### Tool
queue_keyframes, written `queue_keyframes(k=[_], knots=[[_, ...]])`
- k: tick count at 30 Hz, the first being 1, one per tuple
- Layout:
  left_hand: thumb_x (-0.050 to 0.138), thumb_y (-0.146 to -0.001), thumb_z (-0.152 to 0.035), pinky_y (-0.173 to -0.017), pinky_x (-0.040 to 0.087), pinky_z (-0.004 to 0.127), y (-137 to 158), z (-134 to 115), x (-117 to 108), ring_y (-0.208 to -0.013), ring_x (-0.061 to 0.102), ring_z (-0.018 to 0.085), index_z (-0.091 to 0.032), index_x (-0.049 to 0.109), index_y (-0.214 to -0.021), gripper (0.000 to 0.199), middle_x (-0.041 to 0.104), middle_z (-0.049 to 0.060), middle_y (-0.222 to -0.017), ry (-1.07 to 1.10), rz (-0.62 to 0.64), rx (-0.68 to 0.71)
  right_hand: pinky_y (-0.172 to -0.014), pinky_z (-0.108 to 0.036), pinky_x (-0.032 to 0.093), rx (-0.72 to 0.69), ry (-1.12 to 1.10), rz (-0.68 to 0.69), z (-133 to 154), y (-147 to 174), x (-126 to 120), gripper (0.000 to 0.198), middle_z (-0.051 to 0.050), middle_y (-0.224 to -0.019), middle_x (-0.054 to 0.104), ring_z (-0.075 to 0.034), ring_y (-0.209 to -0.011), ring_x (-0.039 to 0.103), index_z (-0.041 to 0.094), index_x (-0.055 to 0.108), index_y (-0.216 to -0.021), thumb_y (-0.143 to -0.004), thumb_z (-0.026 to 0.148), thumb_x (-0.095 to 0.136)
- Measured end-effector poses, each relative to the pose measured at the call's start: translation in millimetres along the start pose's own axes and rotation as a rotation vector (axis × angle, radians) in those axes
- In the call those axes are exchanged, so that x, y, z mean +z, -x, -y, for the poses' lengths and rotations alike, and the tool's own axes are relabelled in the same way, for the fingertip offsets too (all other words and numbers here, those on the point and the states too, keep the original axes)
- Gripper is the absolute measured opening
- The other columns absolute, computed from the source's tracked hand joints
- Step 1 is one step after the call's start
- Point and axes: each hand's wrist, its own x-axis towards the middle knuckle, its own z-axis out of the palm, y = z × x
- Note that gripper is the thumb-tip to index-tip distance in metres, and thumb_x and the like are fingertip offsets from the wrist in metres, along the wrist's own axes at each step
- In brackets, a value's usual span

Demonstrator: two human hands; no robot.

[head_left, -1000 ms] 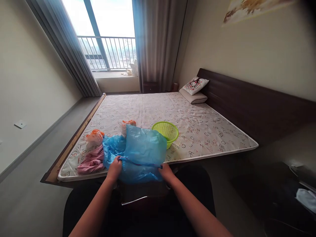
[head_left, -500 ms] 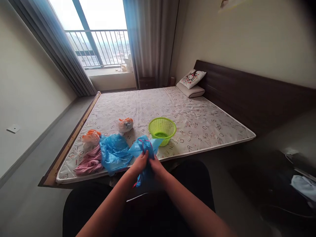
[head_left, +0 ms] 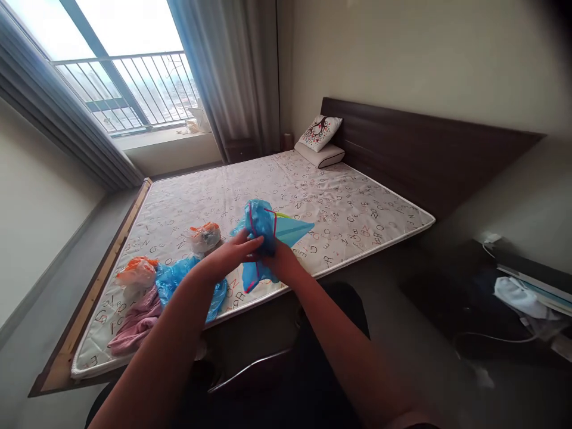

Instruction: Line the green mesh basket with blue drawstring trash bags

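Note:
A crumpled blue plastic bag with pink drawstrings (head_left: pixel 261 221) is bunched up in front of me, above the near edge of the mattress. My right hand (head_left: pixel 280 262) is closed around its lower middle. From the other side, my left hand (head_left: pixel 239 249) reaches to it with fingers stretched and spread, their tips against the plastic. One pointed blue flap sticks out to the right, and a tail hangs below the hands. Behind the bag, only a sliver of the green basket's rim (head_left: pixel 282 215) shows. A second blue plastic sheet or bag (head_left: pixel 172 277) lies left, partly hidden by my left forearm.
On the letter-patterned mattress (head_left: pixel 357 208) lie two clear bags with orange tops (head_left: pixel 136 273) (head_left: pixel 205 237) and a pink cloth (head_left: pixel 136 325). Pillows (head_left: pixel 319 134) rest by the dark headboard (head_left: pixel 402 128). A dark stand at right carries a white item (head_left: pixel 521 297).
The view has turned to the right and tilted. The blue bag has been raised, now covering most of the green basket. My left hand's fingers have spread from their grip.

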Motion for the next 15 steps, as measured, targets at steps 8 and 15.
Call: queue_keyframes(k=[8, 15], knots=[[0.077, -0.095, -0.039, -0.089, 0.063, 0.038, -86.3, 76.2, -45.8, -0.142, 0.060, 0.039, -0.028, 0.045, -0.163, 0.076, 0.056, 0.020, -0.159, -0.019, -0.599, -0.219, -0.095, -0.039, 0.061, 0.096, -0.453, -0.571, -38.4, -0.5, -59.7, 0.040, -0.004, -0.104, 0.080, -0.025, -0.106, 0.074, 0.022, 0.073, -0.109, -0.077, 0.046, 0.066], [0.086, -0.090, -0.049, -0.097, 0.063, 0.063, -155.7, 163.0, -2.7, -0.140, 0.059, 0.050, -0.019, 0.044, -0.164, 0.090, 0.045, 0.029, -0.163, 0.316, -0.449, -0.531, -0.079, -0.037, 0.063, 0.095, -0.510, -0.686, -55.1, 18.5, -84.0, 0.034, -0.002, -0.085, 0.073, -0.025, -0.095, 0.074, 0.024, 0.066, -0.093, -0.077, 0.054, 0.068]])
